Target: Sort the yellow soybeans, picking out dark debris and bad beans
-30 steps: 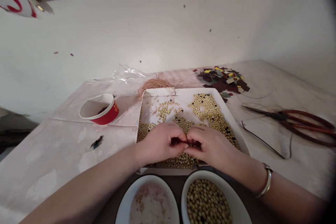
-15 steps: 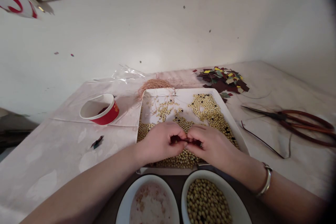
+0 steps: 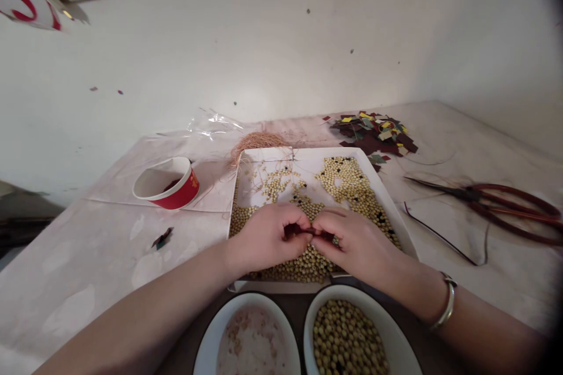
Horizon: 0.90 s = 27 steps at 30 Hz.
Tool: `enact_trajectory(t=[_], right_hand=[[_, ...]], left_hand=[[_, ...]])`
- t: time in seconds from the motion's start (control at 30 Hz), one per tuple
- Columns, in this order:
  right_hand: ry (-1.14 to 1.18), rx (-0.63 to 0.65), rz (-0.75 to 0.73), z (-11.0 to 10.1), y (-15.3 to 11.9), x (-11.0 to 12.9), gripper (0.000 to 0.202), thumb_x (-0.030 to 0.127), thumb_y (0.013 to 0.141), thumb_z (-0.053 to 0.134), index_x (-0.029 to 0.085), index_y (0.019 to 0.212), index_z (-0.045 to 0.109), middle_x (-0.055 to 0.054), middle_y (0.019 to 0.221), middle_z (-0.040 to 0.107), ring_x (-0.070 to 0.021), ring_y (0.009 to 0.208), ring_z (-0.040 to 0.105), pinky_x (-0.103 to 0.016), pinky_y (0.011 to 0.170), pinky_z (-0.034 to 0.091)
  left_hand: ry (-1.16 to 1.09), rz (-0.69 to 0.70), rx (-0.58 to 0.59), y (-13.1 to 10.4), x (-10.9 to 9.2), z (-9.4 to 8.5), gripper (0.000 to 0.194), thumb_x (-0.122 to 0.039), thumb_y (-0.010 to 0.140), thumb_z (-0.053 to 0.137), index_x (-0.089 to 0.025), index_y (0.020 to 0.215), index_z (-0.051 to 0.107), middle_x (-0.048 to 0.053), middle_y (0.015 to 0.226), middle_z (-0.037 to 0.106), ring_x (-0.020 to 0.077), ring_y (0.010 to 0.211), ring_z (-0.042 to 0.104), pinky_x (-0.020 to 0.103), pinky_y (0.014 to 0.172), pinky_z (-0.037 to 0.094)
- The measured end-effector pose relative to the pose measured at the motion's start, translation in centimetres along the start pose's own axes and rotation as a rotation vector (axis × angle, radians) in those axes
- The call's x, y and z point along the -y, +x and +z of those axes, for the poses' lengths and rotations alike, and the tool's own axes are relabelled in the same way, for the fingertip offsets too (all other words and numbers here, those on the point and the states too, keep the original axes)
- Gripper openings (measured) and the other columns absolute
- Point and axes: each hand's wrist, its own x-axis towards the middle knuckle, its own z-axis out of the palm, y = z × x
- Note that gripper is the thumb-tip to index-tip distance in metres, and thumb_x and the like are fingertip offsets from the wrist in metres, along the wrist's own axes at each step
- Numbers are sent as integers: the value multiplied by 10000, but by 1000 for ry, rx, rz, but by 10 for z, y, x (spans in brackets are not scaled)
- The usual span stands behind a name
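My left hand [image 3: 272, 235] and my right hand [image 3: 352, 235] meet fingertip to fingertip above the front half of a white tray [image 3: 303, 155]. Both are closed in a pinch on one small dark-red piece [image 3: 311, 231]; my fingers cover most of it, so its kind is unclear. Below them, round yellowish beads [image 3: 308, 266] with some dark ones among them cover much of the tray floor. Closer to me stand a white bowl [image 3: 204, 345] with pale reddish residue and another white bowl [image 3: 398, 328] filled with larger, olive-coloured beads [image 3: 347, 340].
A red and white paper cup [image 3: 182, 190] stands left of the tray, near a small dark scrap [image 3: 162, 238]. Behind lie a bundle of copper-coloured strands [image 3: 259, 140] and a heap of coloured scraps [image 3: 373, 132]. Scissors [image 3: 475, 194] and a thin bent strip [image 3: 444, 238] lie at right.
My fingers have shifted very slightly around the dark-red piece, and a bit more of it shows between the fingertips. Everything else stays where it was.
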Motion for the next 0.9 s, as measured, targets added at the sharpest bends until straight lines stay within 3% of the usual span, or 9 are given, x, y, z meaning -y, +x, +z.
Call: enact_trajectory(t=[0.53, 0.9], right_hand=[[39, -98, -11, 0, 1, 1, 169, 82, 725, 605, 189, 826, 521, 9, 793, 558, -139, 745, 501, -259, 642, 375], [21, -36, -40, -2, -2, 1, 78, 141, 789, 567, 189, 780, 506, 3, 781, 559, -139, 733, 504, -262, 619, 374]], left_hand=[[-19, 5, -6, -1, 0, -1, 53, -162, 756, 511, -158, 731, 557, -8, 687, 579, 108, 648, 524, 230, 600, 388], [-26, 12, 21, -1, -1, -3, 94, -147, 776, 486, -154, 731, 568, -12, 668, 569, 102, 641, 513, 222, 602, 387]])
